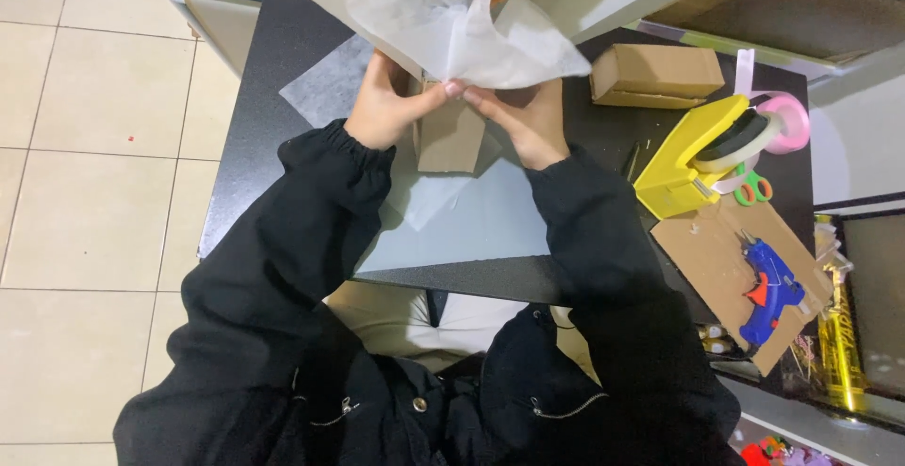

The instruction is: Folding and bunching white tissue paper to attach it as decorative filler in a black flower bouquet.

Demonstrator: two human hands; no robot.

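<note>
Tissue paper [471, 37], white and thin, billows up from the top of a small brown cardboard box [451, 136] that sits near the middle of the dark table [283, 42], on a pale grey sheet [471, 221]. The left hand [386, 108] cups the box's left side with its thumb reaching toward the centre, and the right hand [523, 117] closes on the right side; both sets of fingertips pinch together where the paper meets the box's upper edge, so each hand is clamped on paper and card at once. I judge the paper to be nearly weightless, soft and easy to tear or crumple, so it wants a light pinch at its gathered base, not at the loose far flaps. The box looks light but stiff enough to take a squeeze on its side walls. To the right lie a second closed cardboard box [657, 75], a yellow tape dispenser [693, 155], a pink ribbon roll [787, 122], green-handled scissors [752, 188] and a blue glue gun [768, 287] on a scrap of card.
</note>
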